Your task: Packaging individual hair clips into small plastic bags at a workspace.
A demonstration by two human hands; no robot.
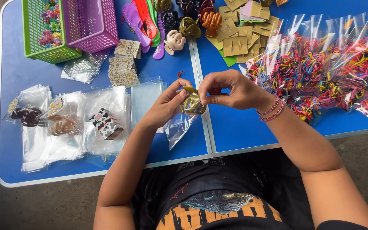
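Over on the left, clear packets (60,127) are lying on the blue table (18,76), one holding a small cow-patterned box (106,124), with a green basket (43,32) and a purple basket (91,23) sitting behind them. In the middle, the left hand (165,104) is pinching an olive-green hair claw (192,102) just above the table's seam, a clear plastic bag (179,127) hanging beneath it. The right hand (233,89) is pinching the claw's other side, fingertips pressed together. Further right, bags of colourful elastic bands (320,68) are lying heaped.
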